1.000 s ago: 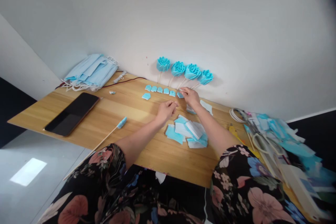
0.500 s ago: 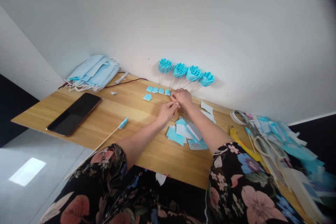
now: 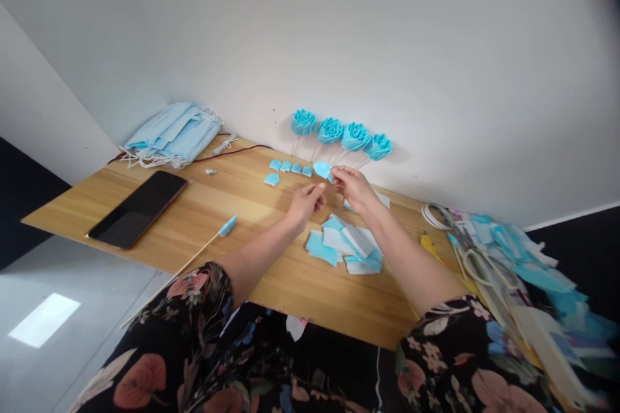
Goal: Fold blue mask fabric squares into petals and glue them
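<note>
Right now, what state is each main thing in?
Left hand: curled, no held thing visible
Right hand: pinching
Blue piece: pinched in right hand
Small pieces: laid out
Larger pieces: loosely heaped
Stick: lying, blue end wrapped
Flowers: formed, on sticks
Masks: stacked
Phone: lying flat, screen dark
Scissors: lying down, blades unclear
</note>
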{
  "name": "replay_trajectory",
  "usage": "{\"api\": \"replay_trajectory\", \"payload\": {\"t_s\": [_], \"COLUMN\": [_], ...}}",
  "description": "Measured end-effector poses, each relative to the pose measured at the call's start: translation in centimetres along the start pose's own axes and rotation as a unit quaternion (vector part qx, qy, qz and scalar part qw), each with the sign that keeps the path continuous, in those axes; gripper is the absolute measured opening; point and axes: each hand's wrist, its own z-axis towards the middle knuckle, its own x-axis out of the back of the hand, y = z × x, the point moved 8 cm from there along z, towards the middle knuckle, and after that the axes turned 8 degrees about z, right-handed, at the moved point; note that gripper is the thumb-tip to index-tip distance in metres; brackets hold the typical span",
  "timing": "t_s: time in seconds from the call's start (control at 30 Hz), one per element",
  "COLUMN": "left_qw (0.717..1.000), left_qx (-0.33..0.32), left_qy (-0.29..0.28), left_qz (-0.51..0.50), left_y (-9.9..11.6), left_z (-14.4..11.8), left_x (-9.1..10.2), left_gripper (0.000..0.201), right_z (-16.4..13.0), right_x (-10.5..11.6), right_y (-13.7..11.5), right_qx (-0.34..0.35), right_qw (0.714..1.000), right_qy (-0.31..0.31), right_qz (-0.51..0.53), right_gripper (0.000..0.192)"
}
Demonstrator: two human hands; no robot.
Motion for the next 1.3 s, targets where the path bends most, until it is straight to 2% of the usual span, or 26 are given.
{"api": "replay_trajectory", "payload": {"t_s": [0.07, 0.13, 0.27, 0.4, 0.5, 0.67, 0.73, 0.93, 1.13, 1.3], "left_qw": [1.000, 0.999, 0.999, 1.000, 0.998, 0.994, 0.994, 0.989, 0.987, 0.987], "left_qx": [-0.003, 0.000, 0.009, 0.003, -0.010, -0.013, -0.017, -0.009, -0.002, 0.003], "left_qy": [-0.010, -0.012, 0.001, -0.009, -0.027, -0.049, -0.052, -0.070, -0.088, -0.087], "left_qz": [-0.029, -0.051, -0.045, 0.008, 0.051, 0.096, 0.099, 0.130, 0.134, 0.133], "left_y": [0.0, -0.1, -0.2, 0.0, 0.2, 0.4, 0.4, -0.2, -0.5, -0.4], "left_z": [0.1, 0.3, 0.5, 0.3, 0.0, -0.3, -0.4, -0.2, 0.0, -0.1], "left_x": [-0.1, 0.0, 0.4, 0.2, -0.2, -0.6, -0.7, -1.2, -1.4, -1.4], "left_gripper": [0.032, 0.031, 0.030, 0.031, 0.034, 0.036, 0.035, 0.028, 0.022, 0.022], "right_z": [-1.1, -2.1, -3.2, -2.9, -2.5, -1.7, -1.1, 2.2, 5.2, 6.7], "right_x": [-0.4, -0.7, 0.3, 2.3, 1.7, -0.1, 0.1, 1.8, 0.5, -0.1], "right_y": [0.6, 1.0, 1.2, -0.3, -1.4, -1.7, -1.2, 1.6, 4.2, 4.6], "right_qx": [-0.038, -0.058, -0.060, -0.005, 0.035, 0.059, 0.044, -0.002, -0.004, 0.008], "right_qw": [0.992, 0.985, 0.990, 1.000, 0.998, 0.992, 0.995, 0.999, 0.996, 0.985], "right_qy": [-0.013, -0.024, -0.028, -0.007, -0.053, -0.106, -0.094, 0.023, 0.030, 0.027], "right_qz": [0.116, 0.160, 0.122, 0.028, -0.026, -0.025, -0.011, -0.023, -0.086, -0.167], "right_gripper": [0.036, 0.036, 0.034, 0.036, 0.040, 0.034, 0.032, 0.033, 0.033, 0.037]}}
